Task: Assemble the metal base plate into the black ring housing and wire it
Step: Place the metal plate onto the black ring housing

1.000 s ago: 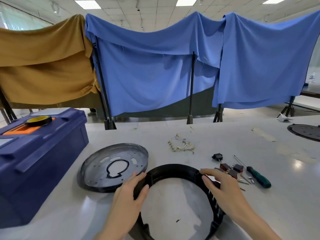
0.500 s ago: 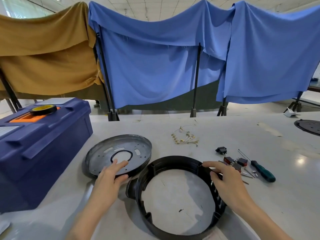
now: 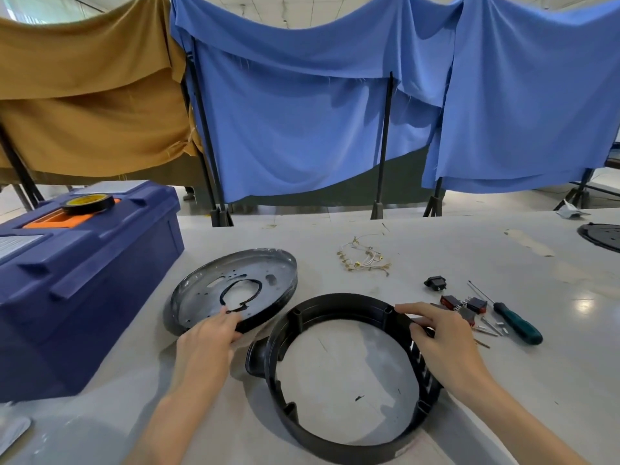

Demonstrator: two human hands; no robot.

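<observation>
The black ring housing [image 3: 339, 431] lies flat on the white table in front of me. My right hand [image 3: 443, 344] rests on its right rim, fingers curled over the top edge. To its left the round metal base plate [image 3: 208, 293] is tilted, its near edge gripped by my left hand [image 3: 208, 337], thumb on the inner face. A small bundle of white wires with brass terminals [image 3: 364, 260] lies behind the ring.
A blue toolbox [image 3: 84, 280] with a roll of tape [image 3: 88, 203] on its lid stands at the left. Right of the ring lie a black switch [image 3: 435, 282], red switches [image 3: 464, 305], loose pins and a green-handled screwdriver [image 3: 513, 322]. Another dark disc [image 3: 604, 236] sits far right.
My left hand left the ring's left rim, moved to the metal plate and now grips its near edge, tilting it. My right hand stayed on the ring.
</observation>
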